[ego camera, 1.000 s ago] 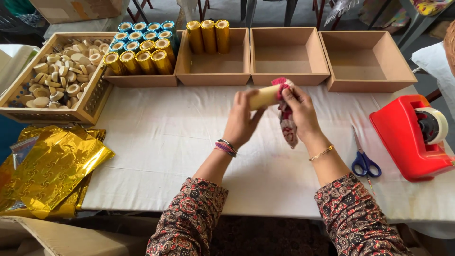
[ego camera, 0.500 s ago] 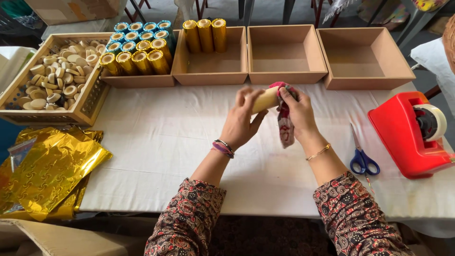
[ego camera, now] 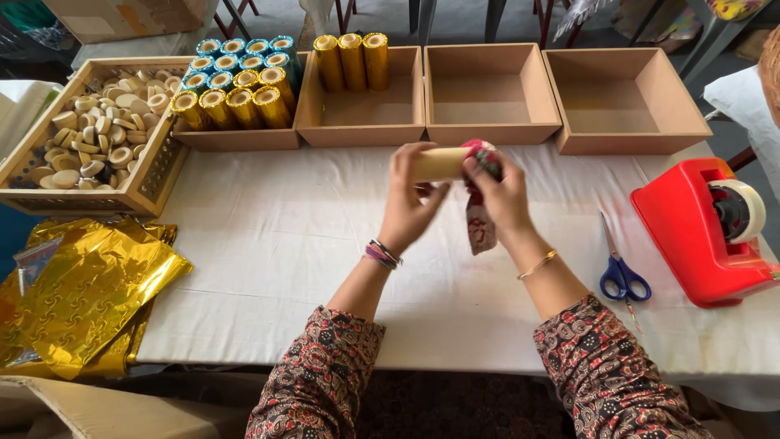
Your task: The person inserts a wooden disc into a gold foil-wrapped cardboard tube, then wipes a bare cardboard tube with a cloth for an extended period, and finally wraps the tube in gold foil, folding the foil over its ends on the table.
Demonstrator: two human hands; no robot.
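The plain tan tube [ego camera: 439,162] sits just above the middle of the frame, held level over the white-covered table [ego camera: 268,244], with a piece of red patterned wrap [ego camera: 479,219] bunched over its right end and hanging down below it. The left hand [ego camera: 410,203] closes its grip around the tube's left and middle part, fingers curled over the top and thumb underneath, wrist bent upward with the forearm rising from the lower middle of the frame. The right hand [ego camera: 500,195] pinches the red wrap against the tube's right end, fingers pressed on the fold, so both hands are clenched on something rather than released. Judging by how things lie, the covering is only begun: most of the tube is bare. At the upper left, a wooden box [ego camera: 236,136] already holds finished gold and blue rolls, and the next box [ego camera: 357,122] holds three gold rolls [ego camera: 352,61], while two more boxes [ego camera: 491,122] to the right hold nothing. A tray of small round pieces [ego camera: 85,146] stands at far left, gold foil sheets [ego camera: 77,297] lie at lower left, and blue-handled scissors [ego camera: 621,272] and a red tape dispenser [ego camera: 699,232] rest at right, untouched.
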